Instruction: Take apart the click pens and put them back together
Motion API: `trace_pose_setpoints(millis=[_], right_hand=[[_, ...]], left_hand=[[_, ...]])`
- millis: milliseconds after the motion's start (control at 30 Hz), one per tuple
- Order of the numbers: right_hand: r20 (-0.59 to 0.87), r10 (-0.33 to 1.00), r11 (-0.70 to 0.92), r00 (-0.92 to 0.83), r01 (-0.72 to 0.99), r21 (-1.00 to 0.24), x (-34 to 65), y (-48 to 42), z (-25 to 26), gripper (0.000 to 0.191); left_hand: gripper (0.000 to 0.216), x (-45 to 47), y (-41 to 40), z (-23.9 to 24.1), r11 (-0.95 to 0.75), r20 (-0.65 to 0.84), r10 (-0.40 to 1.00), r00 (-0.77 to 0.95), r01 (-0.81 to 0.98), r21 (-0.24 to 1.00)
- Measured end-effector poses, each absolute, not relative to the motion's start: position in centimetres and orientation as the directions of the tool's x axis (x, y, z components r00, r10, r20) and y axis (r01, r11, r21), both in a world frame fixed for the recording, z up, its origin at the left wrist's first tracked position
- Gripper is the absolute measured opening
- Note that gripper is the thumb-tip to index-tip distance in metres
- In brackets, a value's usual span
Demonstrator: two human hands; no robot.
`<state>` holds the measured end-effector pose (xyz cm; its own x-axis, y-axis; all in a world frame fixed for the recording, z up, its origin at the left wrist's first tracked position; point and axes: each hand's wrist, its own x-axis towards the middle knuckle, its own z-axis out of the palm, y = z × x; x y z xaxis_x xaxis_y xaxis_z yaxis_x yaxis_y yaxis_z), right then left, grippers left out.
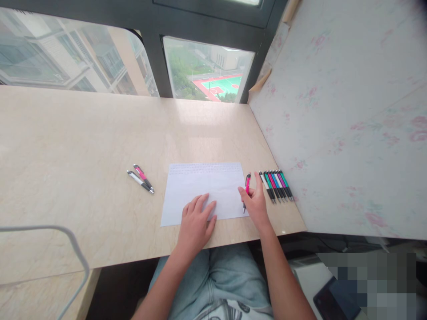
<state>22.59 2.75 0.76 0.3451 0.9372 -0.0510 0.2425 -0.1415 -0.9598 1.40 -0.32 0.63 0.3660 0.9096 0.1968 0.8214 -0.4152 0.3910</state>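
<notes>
My left hand (196,221) lies flat and open on the lower part of a white sheet of paper (203,184) with faint writing along its top edge. My right hand (256,203) is closed around a pink and black pen (247,186), tip down at the paper's right edge. A row of several pens (276,185) in green, blue, pink and white lies just right of that hand. Two more pens (142,178), one pink and one white, lie left of the paper.
The beige table (83,146) ends at a window at the back. A floral patterned board (343,115) walls off the right side. A grey metal frame (76,253) curves up at the lower left. My knees in jeans show below the table's edge.
</notes>
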Motion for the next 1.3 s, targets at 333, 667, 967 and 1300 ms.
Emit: trace_pose_setpoints(millis=[333, 667, 967, 1300], right_hand=[[0.117, 0.972, -0.129, 0.202, 0.883, -0.451, 25.5, 2.3, -0.4, 0.036], [0.132, 0.965, -0.138, 0.227, 0.867, -0.479, 24.7, 1.8, 0.2, 0.023], [-0.033, 0.958, -0.283, 0.286, 0.911, -0.301, 23.2, 1.7, 1.1, 0.011], [-0.016, 0.869, -0.491, 0.494, 0.860, -0.138, 26.6, 2.6, 2.6, 0.016]], left_hand=[[0.035, 1.3, -0.3, 0.6, -0.416, 0.194, 0.909, 0.368, 0.819, 0.395], [0.035, 1.3, -0.4, 0.8, -0.416, 0.193, 0.909, 0.369, 0.817, 0.400], [0.038, 1.1, -0.5, 0.5, -0.428, 0.206, 0.904, 0.375, 0.800, 0.420], [0.036, 1.0, -0.4, 0.2, -0.425, 0.203, 0.905, 0.374, 0.798, 0.427]])
